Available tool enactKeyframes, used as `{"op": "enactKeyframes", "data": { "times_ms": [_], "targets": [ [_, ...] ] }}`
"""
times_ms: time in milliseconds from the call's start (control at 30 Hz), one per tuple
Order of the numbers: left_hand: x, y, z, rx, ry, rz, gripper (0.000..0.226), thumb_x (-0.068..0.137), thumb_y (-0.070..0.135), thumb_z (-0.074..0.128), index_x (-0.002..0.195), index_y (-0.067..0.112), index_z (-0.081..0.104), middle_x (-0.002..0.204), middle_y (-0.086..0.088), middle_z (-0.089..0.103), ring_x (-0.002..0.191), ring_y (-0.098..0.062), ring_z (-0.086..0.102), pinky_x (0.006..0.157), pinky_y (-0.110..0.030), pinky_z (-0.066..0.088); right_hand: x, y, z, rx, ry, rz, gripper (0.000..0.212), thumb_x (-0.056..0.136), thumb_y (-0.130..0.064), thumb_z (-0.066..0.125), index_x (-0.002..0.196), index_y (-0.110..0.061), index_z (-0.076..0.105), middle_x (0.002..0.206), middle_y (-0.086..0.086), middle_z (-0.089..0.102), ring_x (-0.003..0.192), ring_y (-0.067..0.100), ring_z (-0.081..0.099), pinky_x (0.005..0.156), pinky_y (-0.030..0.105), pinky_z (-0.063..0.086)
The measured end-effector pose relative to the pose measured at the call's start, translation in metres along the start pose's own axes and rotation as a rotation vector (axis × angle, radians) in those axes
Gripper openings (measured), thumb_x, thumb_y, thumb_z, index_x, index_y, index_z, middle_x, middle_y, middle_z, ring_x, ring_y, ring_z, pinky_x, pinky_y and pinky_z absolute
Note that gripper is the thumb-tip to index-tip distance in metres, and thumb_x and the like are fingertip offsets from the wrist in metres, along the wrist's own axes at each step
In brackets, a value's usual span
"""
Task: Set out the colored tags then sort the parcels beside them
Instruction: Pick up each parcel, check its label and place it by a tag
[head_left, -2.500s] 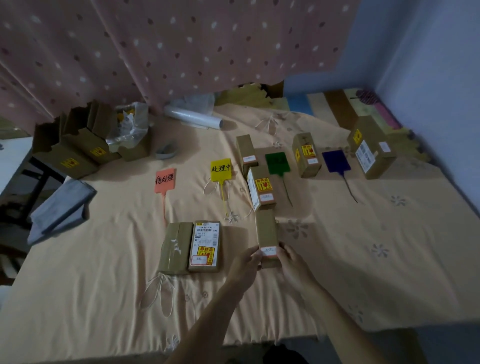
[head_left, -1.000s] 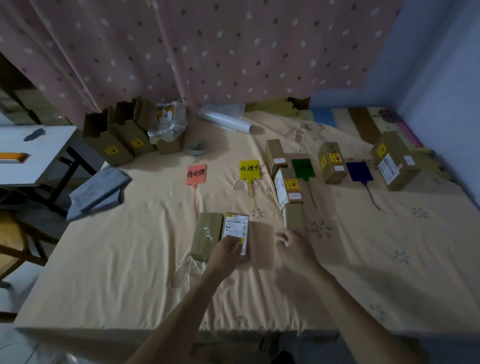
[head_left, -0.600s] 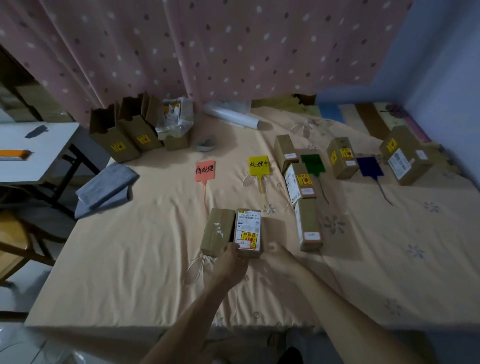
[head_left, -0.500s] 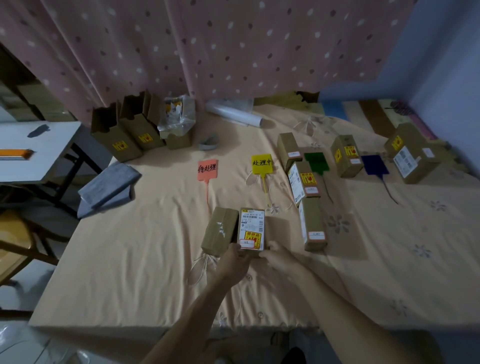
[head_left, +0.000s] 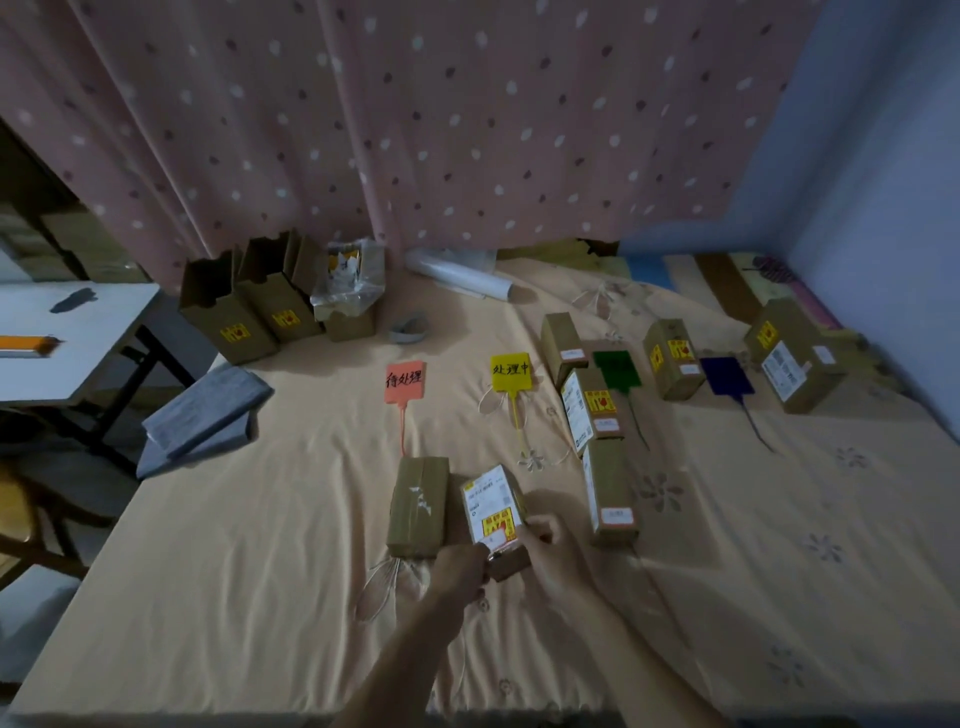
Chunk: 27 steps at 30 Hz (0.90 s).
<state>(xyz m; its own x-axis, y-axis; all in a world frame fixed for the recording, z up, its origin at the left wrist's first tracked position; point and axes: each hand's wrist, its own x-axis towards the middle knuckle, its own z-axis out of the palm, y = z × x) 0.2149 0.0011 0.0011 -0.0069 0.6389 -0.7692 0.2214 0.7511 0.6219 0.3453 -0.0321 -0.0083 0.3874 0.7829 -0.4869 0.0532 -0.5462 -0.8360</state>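
Head camera: I'm watching the left hand (head_left: 460, 569) and right hand (head_left: 553, 556) gripping the labelled parcel (head_left: 491, 506), tilted, beside a plain parcel (head_left: 418, 506).

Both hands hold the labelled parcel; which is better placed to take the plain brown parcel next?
Left, probably. The left hand is close to the plain brown parcel; the right hand, beyond the labelled parcel, would have to cross it.

Two bare forearms reach forward from the lower edge and converge. The left hand (head_left: 460, 569) and right hand (head_left: 550, 548) sit close together, fingers curled round the near end of a small parcel (head_left: 489, 500), one on either side.
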Motion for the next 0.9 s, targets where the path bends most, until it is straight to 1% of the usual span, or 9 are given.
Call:
{"op": "enactKeyframes", "data": {
  "times_ms": [133, 233, 300, 367, 467, 600, 733, 833, 900],
  "targets": [
    [-0.015, 0.013, 0.013, -0.116, -0.017, 0.094, 0.018, 0.093, 0.002, 0.056, 0.080, 0.011, 0.065, 0.069, -0.006, 0.060, 0.061, -0.019, 0.054, 0.056, -0.026, 0.043, 0.008, -0.013, -0.016, -0.057, 0.120, -0.086, 0.016, 0.087, -0.023, 0.074, 0.081, -0.024, 0.059, 0.090, -0.001, 0.069, 0.095, 0.025, 0.068, 0.084, 0.037, 0.051],
    [-0.030, 0.033, 0.018, -0.172, -0.050, 0.139, 0.013, 0.090, -0.001, 0.055, 0.091, 0.000, 0.068, 0.076, -0.013, 0.064, 0.063, -0.022, 0.055, 0.058, -0.024, 0.044, 0.010, -0.037, -0.029, -0.095, 0.154, -0.125, 0.012, 0.087, -0.019, 0.071, 0.088, -0.014, 0.061, 0.100, 0.009, 0.070, 0.099, 0.028, 0.066, 0.086, 0.037, 0.049],
    [-0.042, 0.050, 0.018, -0.229, -0.050, 0.197, 0.012, 0.090, 0.001, 0.057, 0.097, -0.001, 0.067, 0.087, -0.016, 0.068, 0.069, -0.023, 0.057, 0.060, -0.026, 0.046, 0.004, -0.062, -0.036, -0.013, 0.181, -0.185, 0.012, 0.087, -0.012, 0.071, 0.094, -0.007, 0.063, 0.094, 0.006, 0.069, 0.097, 0.029, 0.067, 0.084, 0.037, 0.050],
    [-0.054, 0.068, 0.012, -0.325, -0.075, 0.287, 0.013, 0.094, 0.005, 0.056, 0.099, 0.004, 0.067, 0.093, -0.012, 0.072, 0.073, -0.019, 0.063, 0.069, -0.029, 0.050, -0.008, -0.092, -0.046, 0.126, 0.176, -0.255, 0.013, 0.088, -0.007, 0.070, 0.100, -0.006, 0.064, 0.092, 0.002, 0.068, 0.095, 0.025, 0.067, 0.076, 0.028, 0.052],
    [-0.079, 0.091, 0.000, -0.450, -0.173, 0.457, 0.025, 0.097, 0.013, 0.057, 0.120, 0.013, 0.065, 0.106, -0.008, 0.077, 0.090, -0.020, 0.073, 0.088, -0.037, 0.054, -0.035, -0.131, -0.061, 0.282, 0.142, -0.389, 0.015, 0.091, -0.008, 0.070, 0.101, -0.017, 0.066, 0.097, -0.003, 0.069, 0.087, 0.014, 0.066, 0.067, 0.020, 0.050],
    [-0.112, 0.115, -0.009, -0.440, -0.232, 0.637, 0.033, 0.100, 0.022, 0.055, 0.132, 0.028, 0.059, 0.116, -0.004, 0.076, 0.106, -0.022, 0.071, 0.097, -0.041, 0.050, -0.062, -0.165, -0.073, 0.468, 0.054, -0.456, 0.020, 0.095, -0.007, 0.065, 0.109, -0.021, 0.067, 0.104, -0.004, 0.070, 0.076, -0.008, 0.069, 0.060, 0.013, 0.053],
    [-0.137, 0.133, -0.016, -0.418, -0.218, 0.787, 0.037, 0.100, 0.019, 0.055, 0.134, 0.031, 0.060, 0.116, -0.007, 0.075, 0.112, -0.025, 0.069, 0.103, -0.045, 0.049, -0.078, -0.183, -0.079, 0.508, -0.045, -0.518, 0.026, 0.098, -0.005, 0.060, 0.119, -0.019, 0.067, 0.112, -0.004, 0.073, 0.095, -0.001, 0.072, 0.074, 0.016, 0.057],
    [-0.151, 0.142, -0.022, -0.415, -0.220, 0.871, 0.039, 0.095, 0.020, 0.059, 0.133, 0.028, 0.061, 0.123, -0.010, 0.072, 0.120, -0.031, 0.065, 0.106, -0.051, 0.048, -0.087, -0.189, -0.085, 0.533, -0.077, -0.572, 0.033, 0.095, -0.007, 0.063, 0.127, -0.013, 0.064, 0.125, 0.007, 0.071, 0.118, 0.018, 0.068, 0.093, 0.033, 0.058],
    [-0.158, 0.147, -0.026, -0.402, -0.228, 0.926, 0.041, 0.097, 0.017, 0.057, 0.136, 0.025, 0.059, 0.126, -0.010, 0.070, 0.122, -0.031, 0.064, 0.104, -0.050, 0.050, -0.093, -0.192, -0.089, 0.562, -0.084, -0.612, 0.034, 0.095, -0.005, 0.062, 0.128, -0.014, 0.064, 0.127, 0.010, 0.070, 0.121, 0.023, 0.066, 0.099, 0.041, 0.055]
  ]
}}
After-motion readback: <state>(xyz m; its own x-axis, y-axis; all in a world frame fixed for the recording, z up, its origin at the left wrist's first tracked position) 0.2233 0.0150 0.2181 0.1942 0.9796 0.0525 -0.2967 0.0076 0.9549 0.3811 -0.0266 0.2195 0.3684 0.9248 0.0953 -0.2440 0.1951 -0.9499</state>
